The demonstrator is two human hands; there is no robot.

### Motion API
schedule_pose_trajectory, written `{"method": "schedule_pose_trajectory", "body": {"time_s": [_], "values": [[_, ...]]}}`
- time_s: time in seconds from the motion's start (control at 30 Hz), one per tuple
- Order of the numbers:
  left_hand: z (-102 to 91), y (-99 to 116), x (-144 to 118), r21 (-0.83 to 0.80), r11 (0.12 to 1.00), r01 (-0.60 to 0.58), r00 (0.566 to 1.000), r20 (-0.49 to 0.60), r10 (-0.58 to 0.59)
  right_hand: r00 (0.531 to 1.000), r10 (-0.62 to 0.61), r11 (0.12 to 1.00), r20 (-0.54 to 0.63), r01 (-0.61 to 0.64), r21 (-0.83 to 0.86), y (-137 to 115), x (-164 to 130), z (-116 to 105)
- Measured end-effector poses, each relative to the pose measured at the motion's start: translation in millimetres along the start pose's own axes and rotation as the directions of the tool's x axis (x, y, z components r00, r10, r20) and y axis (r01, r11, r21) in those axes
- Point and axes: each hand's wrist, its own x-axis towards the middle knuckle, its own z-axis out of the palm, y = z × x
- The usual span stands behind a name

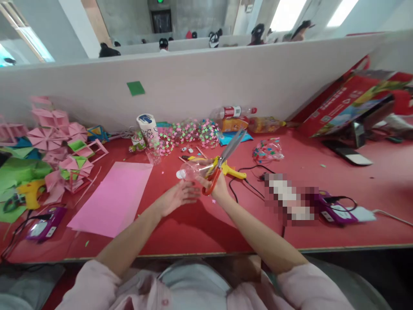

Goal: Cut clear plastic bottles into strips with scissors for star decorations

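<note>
My right hand (220, 186) is closed round the orange handle of a pair of scissors (229, 148), whose blades point up and away to the right. A clear plastic bottle (193, 171) with a white cap lies sideways just beyond my hands. Its right end is overlapped by the right hand and the scissors; whether those fingers also grip it I cannot tell. My left hand (177, 197) is open, fingers stretched toward the right, close below the bottle's cap. Behind the scissors a yellow glue gun (235, 172) lies on the red table (180, 237).
Pink sheets (112, 196) lie on the left, beside folded pink paper shapes (51, 129) and another yellow glue gun (31, 193). Star-filled clear containers (190, 133), a white can (147, 129) and bottles (237, 112) line the partition (193, 82). Purple power strips (335, 209) sit at both sides.
</note>
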Motion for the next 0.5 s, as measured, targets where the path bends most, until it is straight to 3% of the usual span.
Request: {"method": "schedule_pose_trajectory", "body": {"time_s": [0.1, 0.2, 0.27, 0.37, 0.5], "values": [[11.3, 3.3, 30.2, -0.223, 0.973, -0.064, 0.997, -0.057, 0.052, 0.999, -0.019, 0.999, -0.032, 0.018, -0.033, 7.1, -2.5, 8.2], [10.5, 7.4, 40.5, -0.265, 0.960, -0.085, 0.989, -0.141, 0.048, 1.000, 0.026, 0.999, -0.002, -0.026, -0.024, 10.4, -6.7, 10.4], [-1.5, 10.2, 39.1, -0.216, 0.967, -0.133, 0.974, -0.212, 0.086, 0.992, 0.099, 0.995, 0.083, -0.098, -0.018, 9.1, -7.6, 8.3], [-24.6, 13.8, 30.9, -0.105, 0.952, -0.289, 0.930, -0.265, 0.253, 0.957, 0.209, 0.977, 0.203, -0.213, 0.001, 6.9, -4.5, 4.7], [-42.6, 14.4, 20.3, 0.071, 0.911, -0.407, 0.874, -0.260, 0.411, 0.915, 0.340, 0.940, 0.217, -0.337, -0.053, 10.6, 4.6, 6.7]]}}
